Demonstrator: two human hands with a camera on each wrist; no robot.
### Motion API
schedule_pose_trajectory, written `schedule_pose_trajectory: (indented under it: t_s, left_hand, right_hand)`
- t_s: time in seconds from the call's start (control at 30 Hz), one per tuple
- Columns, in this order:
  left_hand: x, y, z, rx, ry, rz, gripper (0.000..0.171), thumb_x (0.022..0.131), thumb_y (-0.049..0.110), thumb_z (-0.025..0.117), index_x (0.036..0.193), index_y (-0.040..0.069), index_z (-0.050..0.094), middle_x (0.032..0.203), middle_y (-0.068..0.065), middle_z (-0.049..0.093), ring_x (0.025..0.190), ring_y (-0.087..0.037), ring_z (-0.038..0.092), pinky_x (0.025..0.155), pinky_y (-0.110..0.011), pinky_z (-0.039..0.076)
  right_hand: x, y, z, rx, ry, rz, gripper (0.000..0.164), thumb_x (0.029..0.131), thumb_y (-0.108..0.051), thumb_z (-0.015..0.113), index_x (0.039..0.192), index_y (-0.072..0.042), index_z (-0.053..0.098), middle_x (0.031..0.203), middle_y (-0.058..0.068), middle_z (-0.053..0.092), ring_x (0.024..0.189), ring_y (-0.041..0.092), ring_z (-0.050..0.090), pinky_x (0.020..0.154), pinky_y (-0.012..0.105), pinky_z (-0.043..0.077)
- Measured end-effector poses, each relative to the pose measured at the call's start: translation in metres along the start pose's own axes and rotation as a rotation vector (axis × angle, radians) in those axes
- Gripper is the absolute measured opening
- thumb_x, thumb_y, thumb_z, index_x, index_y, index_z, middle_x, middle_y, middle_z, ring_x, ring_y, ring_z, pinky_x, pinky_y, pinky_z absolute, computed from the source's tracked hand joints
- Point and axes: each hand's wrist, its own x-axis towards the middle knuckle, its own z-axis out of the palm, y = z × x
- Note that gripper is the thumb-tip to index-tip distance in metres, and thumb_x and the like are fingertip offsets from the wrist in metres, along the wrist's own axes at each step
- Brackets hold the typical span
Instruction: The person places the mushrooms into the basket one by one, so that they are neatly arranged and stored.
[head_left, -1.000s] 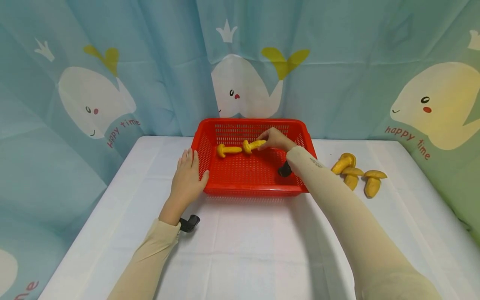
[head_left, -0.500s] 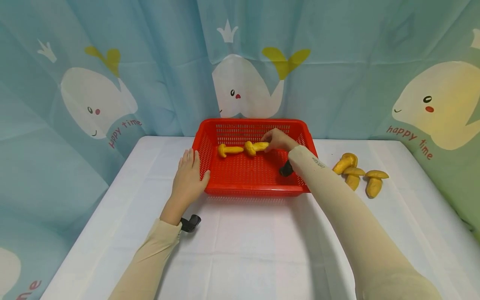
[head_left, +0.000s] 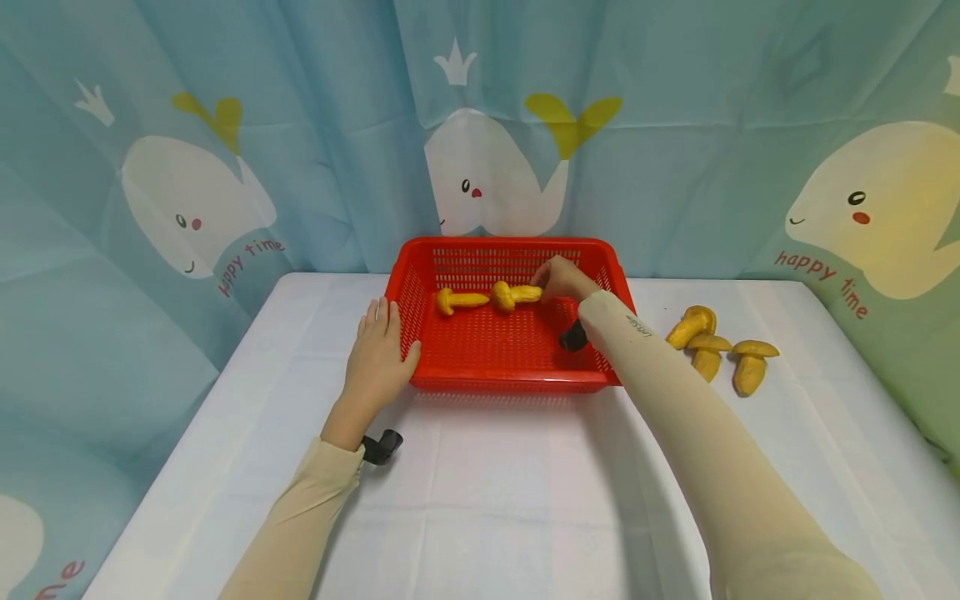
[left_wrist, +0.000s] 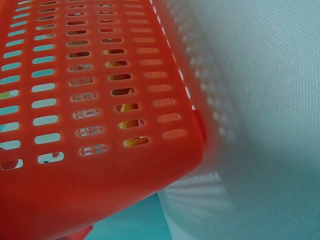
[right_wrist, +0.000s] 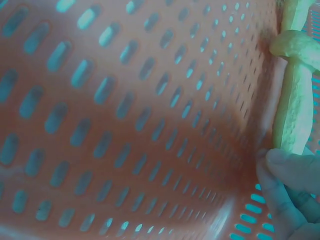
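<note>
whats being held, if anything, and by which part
The right hand may be pinching a mushroom in the red basket by its stem end, but that cannot be told; the left hand, fingers straight, grips nothing.

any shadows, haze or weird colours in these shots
Head view: fairly even light, with a soft shadow on the white cloth beside the right arm; left wrist view: small bright spots on the cloth alongside the red basket; right wrist view: hazy and washed out, the basket looking dull brownish and the nearest mushroom pale green.
</note>
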Motion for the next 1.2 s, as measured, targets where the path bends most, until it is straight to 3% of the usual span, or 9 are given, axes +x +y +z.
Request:
schedule_pose_trajectory:
  t_s: [0.17, 0.47, 0.77, 1.07, 1.2]
  left_hand:
    - [0.000, 0.000, -0.001, 0.002, -0.002, 0.000, 0.069, 0.093, 0.028, 0.048, 0.144, -0.011, 0.022, 0.153, -0.029, 0.017, 0.145, -0.040, 0.011, 0.119, -0.050, 0.010]
    - [0.000, 0.000, -0.001, 0.008, 0.002, 0.001, 0.070, 0.093, 0.028, 0.048, 0.144, -0.010, 0.021, 0.153, -0.028, 0.017, 0.144, -0.040, 0.011, 0.119, -0.051, 0.011]
    - [0.000, 0.000, -0.001, 0.009, 0.009, 0.003, 0.069, 0.093, 0.028, 0.047, 0.144, -0.010, 0.022, 0.153, -0.028, 0.017, 0.145, -0.040, 0.011, 0.119, -0.050, 0.011]
    - [0.000, 0.001, -0.001, 0.013, 0.010, -0.002, 0.069, 0.092, 0.028, 0.048, 0.144, -0.011, 0.022, 0.153, -0.028, 0.017, 0.144, -0.040, 0.012, 0.119, -0.050, 0.012]
    - [0.000, 0.001, 0.001, 0.013, 0.001, -0.007, 0.069, 0.092, 0.028, 0.048, 0.144, -0.010, 0.022, 0.153, -0.028, 0.016, 0.144, -0.041, 0.012, 0.119, -0.051, 0.011]
  right_hand:
    - [0.001, 0.000, 0.002, -0.021, 0.025, -0.012, 0.027, 0.077, 0.009, 0.066, 0.104, 0.006, 0.068, 0.109, 0.023, 0.067, 0.095, 0.027, 0.060, 0.088, 0.038, 0.054]
    - [0.003, -0.002, 0.005, -0.049, -0.005, -0.055, 0.028, 0.081, 0.006, 0.065, 0.109, 0.007, 0.067, 0.112, 0.025, 0.065, 0.104, 0.034, 0.061, 0.091, 0.041, 0.052]
    - [0.003, 0.000, 0.002, -0.073, 0.000, -0.066, 0.024, 0.078, 0.001, 0.069, 0.102, 0.005, 0.069, 0.105, 0.022, 0.069, 0.095, 0.029, 0.063, 0.082, 0.034, 0.055]
    - [0.013, 0.012, -0.003, 0.022, -0.047, -0.050, 0.023, 0.072, -0.006, 0.079, 0.093, 0.000, 0.072, 0.093, 0.015, 0.072, 0.085, 0.023, 0.066, 0.077, 0.033, 0.056]
    - [0.010, 0.013, -0.005, 0.059, -0.073, -0.017, 0.027, 0.073, -0.007, 0.078, 0.098, 0.000, 0.070, 0.094, 0.013, 0.071, 0.085, 0.019, 0.064, 0.081, 0.033, 0.055]
